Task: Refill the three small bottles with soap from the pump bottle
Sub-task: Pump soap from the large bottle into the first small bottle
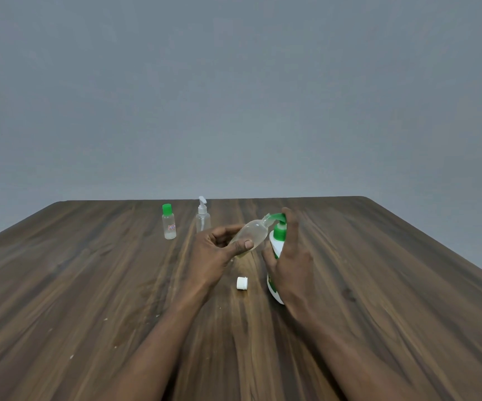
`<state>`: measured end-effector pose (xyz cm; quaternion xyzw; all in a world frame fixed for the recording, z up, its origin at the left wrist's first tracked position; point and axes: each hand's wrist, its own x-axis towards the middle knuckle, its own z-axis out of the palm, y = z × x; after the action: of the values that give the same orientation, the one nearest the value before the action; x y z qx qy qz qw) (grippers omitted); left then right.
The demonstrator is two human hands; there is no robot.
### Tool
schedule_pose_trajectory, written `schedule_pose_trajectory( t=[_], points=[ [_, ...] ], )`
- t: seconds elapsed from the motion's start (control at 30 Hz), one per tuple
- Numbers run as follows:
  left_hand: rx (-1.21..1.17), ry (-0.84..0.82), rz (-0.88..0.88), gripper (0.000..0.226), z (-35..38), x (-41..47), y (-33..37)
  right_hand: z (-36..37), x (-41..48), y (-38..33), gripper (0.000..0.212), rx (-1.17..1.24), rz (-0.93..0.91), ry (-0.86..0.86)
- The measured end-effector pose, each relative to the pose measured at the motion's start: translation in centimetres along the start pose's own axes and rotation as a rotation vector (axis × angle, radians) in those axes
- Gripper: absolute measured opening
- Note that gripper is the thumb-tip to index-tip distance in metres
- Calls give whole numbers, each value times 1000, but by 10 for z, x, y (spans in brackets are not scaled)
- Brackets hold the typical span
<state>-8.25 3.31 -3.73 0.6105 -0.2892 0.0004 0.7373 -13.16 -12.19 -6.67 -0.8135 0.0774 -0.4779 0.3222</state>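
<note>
My left hand (219, 253) grips a small clear bottle (252, 234), tilted with its open neck up against the green nozzle of the pump bottle (277, 241). A little pale liquid sits in its lower end. My right hand (289, 256) wraps the white pump bottle, with a finger on top of the green pump head. The bottle's white cap (242, 283) lies on the table just in front. Further back stand a small clear bottle with a green cap (168, 222) and a clear bottle with a white pump top (202, 217).
Everything rests on a dark wooden table (89, 285) whose far edge runs just behind the two standing bottles. A plain grey wall fills the background.
</note>
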Motion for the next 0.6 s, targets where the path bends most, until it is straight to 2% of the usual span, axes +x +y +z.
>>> schedule_pose_trajectory(
  t=[0.13,0.33,0.6],
  points=[
    [25,-7,-4,46,-3,-1,0,1,2,1,68,-17,-30,-1],
    [-26,-27,-10,45,-1,-1,3,-3,0,-3,79,19,-29,-17],
    [-22,-93,-30,43,-11,3,11,-4,1,-6,70,4,-31,-11]
  ],
)
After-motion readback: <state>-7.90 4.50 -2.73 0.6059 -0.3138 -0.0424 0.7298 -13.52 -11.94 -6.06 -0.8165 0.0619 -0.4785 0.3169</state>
